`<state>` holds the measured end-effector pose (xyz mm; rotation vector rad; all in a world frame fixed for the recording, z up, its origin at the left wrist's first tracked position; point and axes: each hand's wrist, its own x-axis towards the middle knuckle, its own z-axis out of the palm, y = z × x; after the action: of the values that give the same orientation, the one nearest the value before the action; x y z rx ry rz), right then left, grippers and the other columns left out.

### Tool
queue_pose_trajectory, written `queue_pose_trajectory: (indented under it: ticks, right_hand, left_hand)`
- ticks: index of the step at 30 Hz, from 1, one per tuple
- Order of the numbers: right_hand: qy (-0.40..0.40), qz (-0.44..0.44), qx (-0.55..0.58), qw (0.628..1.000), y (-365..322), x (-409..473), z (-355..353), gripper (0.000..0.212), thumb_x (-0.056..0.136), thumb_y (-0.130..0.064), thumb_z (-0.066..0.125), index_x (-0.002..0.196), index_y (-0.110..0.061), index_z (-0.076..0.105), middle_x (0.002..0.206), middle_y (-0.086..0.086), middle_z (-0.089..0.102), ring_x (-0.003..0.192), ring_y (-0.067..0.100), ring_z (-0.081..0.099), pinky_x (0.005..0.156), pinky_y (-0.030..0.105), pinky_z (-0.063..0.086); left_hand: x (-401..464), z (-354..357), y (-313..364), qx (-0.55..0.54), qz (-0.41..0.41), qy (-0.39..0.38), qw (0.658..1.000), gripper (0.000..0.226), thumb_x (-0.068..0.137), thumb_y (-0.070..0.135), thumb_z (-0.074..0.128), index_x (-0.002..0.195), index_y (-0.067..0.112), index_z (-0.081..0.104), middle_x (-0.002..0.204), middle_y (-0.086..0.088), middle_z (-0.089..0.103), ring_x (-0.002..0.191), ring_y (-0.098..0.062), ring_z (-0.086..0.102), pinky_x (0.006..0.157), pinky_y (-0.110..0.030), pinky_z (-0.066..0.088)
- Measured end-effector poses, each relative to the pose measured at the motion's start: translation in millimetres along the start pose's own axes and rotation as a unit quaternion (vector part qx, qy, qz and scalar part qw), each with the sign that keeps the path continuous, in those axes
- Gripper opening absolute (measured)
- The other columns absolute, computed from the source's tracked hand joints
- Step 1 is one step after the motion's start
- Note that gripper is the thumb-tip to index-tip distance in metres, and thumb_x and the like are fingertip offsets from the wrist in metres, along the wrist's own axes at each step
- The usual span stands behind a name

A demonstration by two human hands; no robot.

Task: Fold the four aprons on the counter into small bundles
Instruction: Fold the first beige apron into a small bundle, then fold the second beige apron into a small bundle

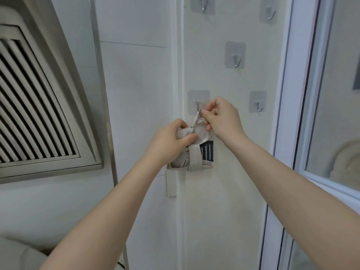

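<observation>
I hold a folded apron bundle (191, 152) up against the white wall panel (224, 191), just under a metal hook (198, 107). My left hand (171, 141) is closed around the bundle's top. My right hand (220, 117) pinches its thin strap (195, 121) right at the hook. 4 more hooks sit on the panel above and to the right, well apart. A range hood (39, 114) fills the left side. A door frame (288, 94) edges the right.
</observation>
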<state>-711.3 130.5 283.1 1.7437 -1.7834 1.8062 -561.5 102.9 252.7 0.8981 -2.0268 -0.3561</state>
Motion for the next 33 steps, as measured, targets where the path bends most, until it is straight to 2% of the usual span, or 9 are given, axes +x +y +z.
queue_pose_trajectory:
  ticks: [5, 8, 11, 15, 20, 23, 26, 30, 33]
  right_hand:
    - [-0.015, -0.081, -0.115, 0.99, 9, -24, 14, 0.003, 0.09, -0.015, 0.052, 0.092, -0.016, 0.054, 0.093, 0.002, 0.053, 0.082, 0.014, 0.047, 0.078, 0.034, 0.044]
    - [-0.042, -0.064, -0.087, 0.993, 12, -41, 16, 0.03, 0.09, -0.013, 0.052, 0.12, -0.01, 0.051, 0.113, 0.006, 0.054, 0.096, 0.015, 0.05, 0.09, 0.031, 0.042]
    - [-0.035, -0.082, -0.139, 0.986, 10, -59, 17, 0.051, 0.088, -0.015, 0.055, 0.136, -0.011, 0.04, 0.137, 0.006, 0.041, 0.123, 0.022, 0.043, 0.101, 0.032, 0.035]
    - [0.037, -0.155, -0.147, 0.976, -4, -90, 27, 0.043, 0.083, -0.013, 0.056, 0.126, -0.012, 0.052, 0.138, 0.005, 0.042, 0.123, 0.025, 0.039, 0.099, 0.034, 0.027]
    - [0.016, -0.304, -0.184, 0.935, -30, -121, 63, 0.02, 0.077, -0.018, 0.048, 0.089, -0.017, 0.064, 0.101, -0.001, 0.065, 0.103, 0.022, 0.052, 0.087, 0.032, 0.024]
    - [-0.097, -0.312, -0.222, 0.919, -50, -144, 96, 0.02, 0.083, -0.017, 0.045, 0.088, -0.017, 0.064, 0.095, -0.003, 0.067, 0.109, 0.024, 0.053, 0.092, 0.035, 0.017]
    - [-0.247, -0.255, -0.216, 0.909, -68, -172, 140, 0.022, 0.094, -0.02, 0.041, 0.103, -0.019, 0.061, 0.109, -0.004, 0.063, 0.117, 0.019, 0.043, 0.099, 0.035, 0.012]
    - [-0.316, -0.203, -0.206, 0.904, -79, -207, 207, 0.021, 0.093, -0.023, 0.042, 0.103, -0.021, 0.06, 0.108, -0.004, 0.063, 0.111, 0.021, 0.048, 0.095, 0.034, 0.02]
    - [-0.376, -0.135, -0.195, 0.896, -88, -234, 266, 0.024, 0.093, -0.019, 0.042, 0.105, -0.022, 0.062, 0.112, -0.002, 0.063, 0.113, 0.022, 0.051, 0.094, 0.032, 0.026]
  left_hand:
    - [-14, 12, -13, 0.045, 0.001, -0.047, 0.998, 0.023, 0.087, 0.039, 0.06, 0.1, 0.021, 0.054, 0.068, 0.006, 0.055, 0.062, -0.013, 0.051, 0.057, -0.029, 0.038]
    - [-21, 15, -16, 0.056, 0.008, -0.062, 0.996, 0.02, 0.089, 0.036, 0.057, 0.103, 0.023, 0.053, 0.067, 0.009, 0.052, 0.061, -0.012, 0.048, 0.055, -0.028, 0.034]
    - [-23, 11, -15, 0.051, 0.018, -0.07, 0.996, 0.024, 0.089, 0.037, 0.058, 0.106, 0.02, 0.055, 0.082, 0.005, 0.055, 0.076, -0.016, 0.052, 0.064, -0.028, 0.038]
    - [-41, -4, -25, 0.052, 0.041, -0.01, 0.998, 0.036, 0.088, 0.04, 0.057, 0.115, 0.017, 0.053, 0.106, 0.005, 0.05, 0.092, -0.012, 0.049, 0.077, -0.026, 0.039]
    - [-80, -36, -61, 0.063, 0.045, -0.027, 0.997, 0.011, 0.094, 0.021, 0.049, 0.095, 0.014, 0.058, 0.094, -0.001, 0.061, 0.084, -0.017, 0.058, 0.074, -0.029, 0.045]
    - [-110, -55, -105, 0.08, -0.026, -0.054, 0.995, 0.019, 0.093, 0.013, 0.048, 0.076, 0.019, 0.052, 0.072, 0.001, 0.06, 0.067, -0.016, 0.055, 0.058, -0.018, 0.037]
    - [-148, -84, -161, 0.092, -0.11, -0.078, 0.987, 0.011, 0.092, 0.014, 0.052, 0.083, 0.016, 0.059, 0.082, -0.001, 0.066, 0.068, -0.017, 0.062, 0.059, -0.02, 0.042]
    - [-200, -131, -226, 0.123, -0.16, -0.137, 0.97, 0.016, 0.091, 0.01, 0.053, 0.079, 0.021, 0.055, 0.083, -0.001, 0.061, 0.063, -0.01, 0.056, 0.057, -0.013, 0.039]
    - [-236, -177, -275, 0.146, -0.19, -0.168, 0.956, 0.007, 0.092, 0.013, 0.053, 0.088, 0.014, 0.058, 0.088, -0.005, 0.061, 0.07, -0.017, 0.055, 0.064, -0.022, 0.04]
